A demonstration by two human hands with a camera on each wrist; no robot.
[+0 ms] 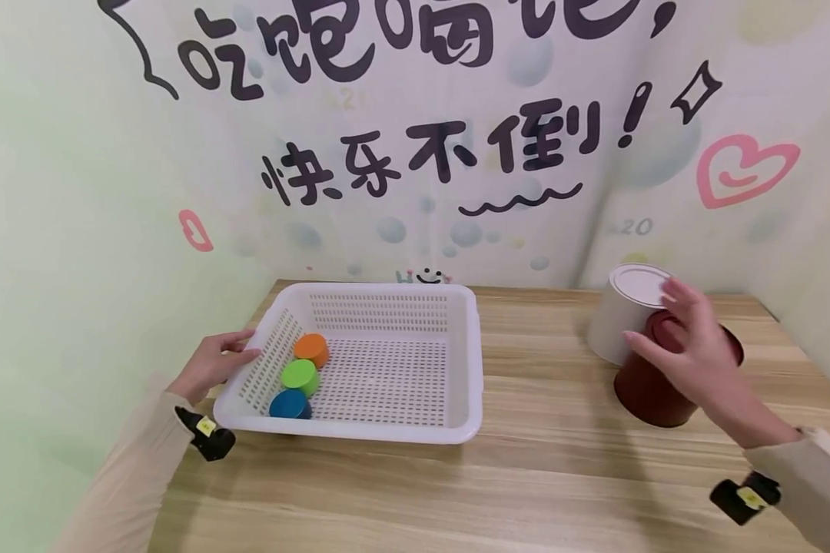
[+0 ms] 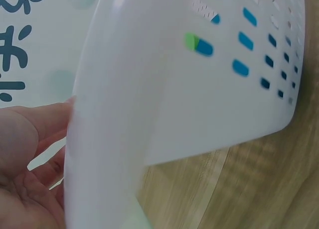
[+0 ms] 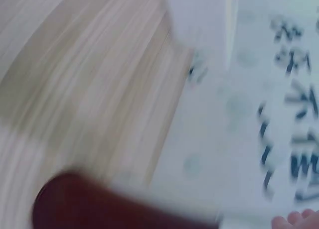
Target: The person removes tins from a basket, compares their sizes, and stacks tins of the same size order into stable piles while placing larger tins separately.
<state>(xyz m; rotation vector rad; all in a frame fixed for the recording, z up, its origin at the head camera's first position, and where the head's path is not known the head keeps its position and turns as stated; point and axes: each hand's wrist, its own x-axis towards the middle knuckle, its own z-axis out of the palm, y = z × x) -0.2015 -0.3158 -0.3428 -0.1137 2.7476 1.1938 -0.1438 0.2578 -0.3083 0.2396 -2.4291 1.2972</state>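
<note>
White plastic, pierced all over with small slots, makes up the basket (image 1: pixel 474 369) that sits on the left part of the wooden table (image 1: pixel 526 491). Along its left inner side lie three round pieces in a row: an orange piece (image 1: pixel 311 350) farthest, a green piece (image 1: pixel 300 375) in the middle and a blue piece (image 1: pixel 290 404) nearest, in the near left corner. The left hand (image 1: pixel 214 365) grasps the basket's left rim, thumb and fingers about its edge; through the slots the left wrist view catches blue and a little green. On the right of the table stand two canisters, a white canister (image 1: pixel 605 330) with a pale lid on the far side and a dark red canister (image 1: pixel 653 395) just beside it, nearer and slightly to the right. The right hand (image 1: pixel 695 349) is over the dark red canister, its thumb and fingers spread apart and its grip released; whether any finger touches the canister I cannot tell, as the right wrist view is blurred. Each pale sleeve has a black device at the wrist with a yellow tag. Behind the table, the far wall (image 1: pixel 387 250) bears dark lettering, and a pink heart (image 1: pixel 743 173) shows at the right.
</note>
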